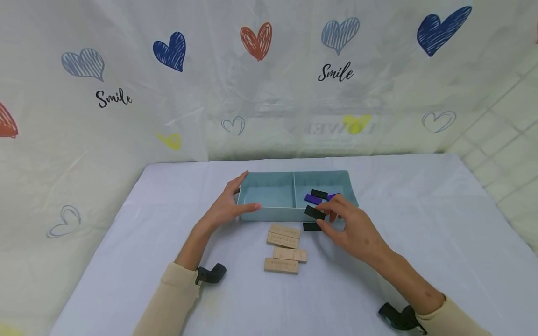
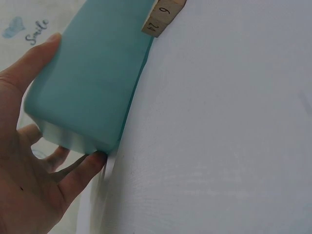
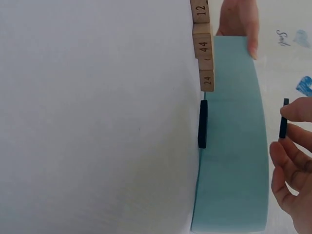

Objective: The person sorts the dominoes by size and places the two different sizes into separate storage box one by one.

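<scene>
A light blue two-compartment box [image 1: 269,214] stands on the table. My left hand [image 1: 224,205] grips its left end, the thumb over the front rim and the fingers round the end wall. Between thumb and fingers, my right hand [image 1: 357,228] pinches a small black block [image 1: 315,213] above the front wall of the right compartment. Inside that compartment lie a black block [image 1: 319,194] and purple blocks [image 1: 313,199], one partly hidden by my right hand. Another black block [image 3: 203,124] lies on the table against the box's front wall.
Several wooden blocks [image 1: 281,265] with printed numbers lie in front of the box, near its middle. The white-covered table [image 1: 336,298] ends just behind the box. A curtain [image 1: 286,93] with hearts and the word Smile hangs beyond.
</scene>
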Demonstrator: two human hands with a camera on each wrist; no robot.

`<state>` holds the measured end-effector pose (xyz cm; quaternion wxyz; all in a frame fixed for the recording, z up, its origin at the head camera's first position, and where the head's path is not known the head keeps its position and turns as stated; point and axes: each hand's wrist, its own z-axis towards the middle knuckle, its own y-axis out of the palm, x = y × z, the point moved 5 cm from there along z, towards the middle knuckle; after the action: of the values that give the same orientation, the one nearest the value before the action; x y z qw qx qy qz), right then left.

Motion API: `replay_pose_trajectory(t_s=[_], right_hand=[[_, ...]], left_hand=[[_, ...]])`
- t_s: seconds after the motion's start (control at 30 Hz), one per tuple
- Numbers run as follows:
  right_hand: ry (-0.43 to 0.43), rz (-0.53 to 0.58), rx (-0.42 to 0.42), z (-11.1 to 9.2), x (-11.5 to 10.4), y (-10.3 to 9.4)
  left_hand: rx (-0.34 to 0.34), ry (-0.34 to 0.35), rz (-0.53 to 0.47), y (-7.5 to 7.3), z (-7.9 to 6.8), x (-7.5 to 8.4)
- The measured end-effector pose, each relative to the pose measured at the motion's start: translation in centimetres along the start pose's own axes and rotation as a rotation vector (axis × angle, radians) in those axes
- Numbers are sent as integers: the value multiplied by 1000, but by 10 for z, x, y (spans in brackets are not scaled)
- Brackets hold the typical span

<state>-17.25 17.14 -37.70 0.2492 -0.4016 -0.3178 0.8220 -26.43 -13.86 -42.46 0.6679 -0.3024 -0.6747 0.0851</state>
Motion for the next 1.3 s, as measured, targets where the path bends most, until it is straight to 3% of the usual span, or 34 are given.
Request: replay_pose_trajectory(t_s=[0.23,0.6,1.3], right_hand=[[39,-4,75,5,4,-5],[64,11,108,10,11,-9],[173,48,82,27,25,-4]], left_hand=[[5,0,4,0,-1,0],[6,-11,1,1,1,0],[6,-4,1,0,-2,0]])
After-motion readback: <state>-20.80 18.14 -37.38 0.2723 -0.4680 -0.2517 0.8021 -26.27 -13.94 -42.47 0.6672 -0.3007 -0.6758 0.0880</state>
